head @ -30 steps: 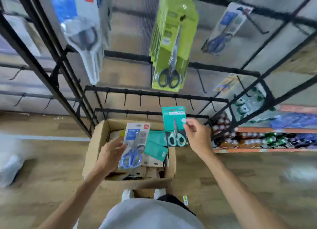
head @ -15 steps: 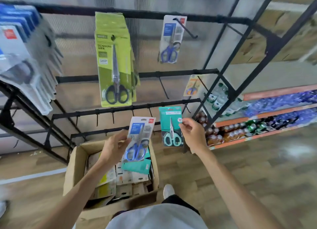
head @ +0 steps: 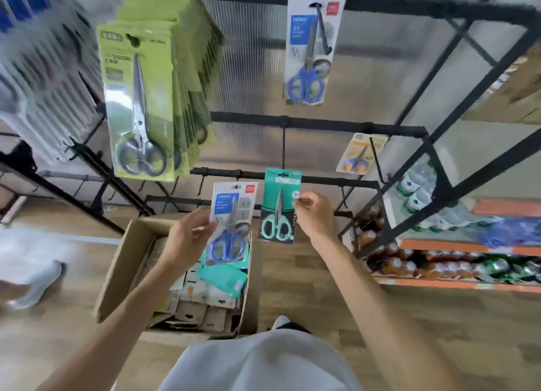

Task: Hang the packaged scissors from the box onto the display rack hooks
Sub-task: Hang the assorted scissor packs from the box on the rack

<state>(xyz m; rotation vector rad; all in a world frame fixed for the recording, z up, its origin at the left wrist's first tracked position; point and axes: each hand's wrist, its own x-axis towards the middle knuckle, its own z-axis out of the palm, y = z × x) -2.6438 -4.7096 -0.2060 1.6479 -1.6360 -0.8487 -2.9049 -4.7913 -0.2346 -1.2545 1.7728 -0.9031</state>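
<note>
Packaged scissors are in both hands at this moment, lifted above the open brown cardboard box (head: 123, 262) that stands on the wooden floor. The left hand (head: 187, 238) pinches the edge of a white-carded pack with blue-handled scissors (head: 229, 223), its grip clamped on the card's left side. The right hand (head: 314, 215) pinches a teal-carded pack with mint-handled scissors (head: 279, 206), thumb and forefinger closed on its right edge near the top. Neither pack is on a hook yet; both hang in the air in front of the lower bars of the black metal display rack (head: 322, 122).

Judging by the rack, the job is partly done. A thick stack of green-carded scissors with black handles (head: 140, 103) already fills one hook, a single blue-handled pack (head: 311, 51) hangs from the top bar, and a small orange-carded pack (head: 358, 153) hangs lower right. Several hooks on the lower bars look bare. The box holds more packs, teal cards among them, so a good deal probably remains.
</note>
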